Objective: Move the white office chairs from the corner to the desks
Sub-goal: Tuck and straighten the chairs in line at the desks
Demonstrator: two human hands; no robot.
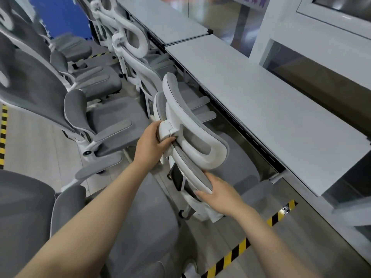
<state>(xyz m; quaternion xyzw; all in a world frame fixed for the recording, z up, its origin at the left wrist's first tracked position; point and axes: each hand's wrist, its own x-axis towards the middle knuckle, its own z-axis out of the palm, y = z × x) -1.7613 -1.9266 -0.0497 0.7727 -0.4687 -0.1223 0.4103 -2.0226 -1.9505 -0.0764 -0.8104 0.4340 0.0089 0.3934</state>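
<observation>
Both bare forearms extend forward from the lower edge of the view, left from the lower left, right from the lower right. Left hand [152,141]: reaches farther out, fingers curled over the top edge of the white plastic, grey-mesh chair back [192,145], thumb pressed on its near face. Right hand [219,194]: lower and nearer, palm down, fingers wrapped under the same back's rim. Hands apart.
</observation>
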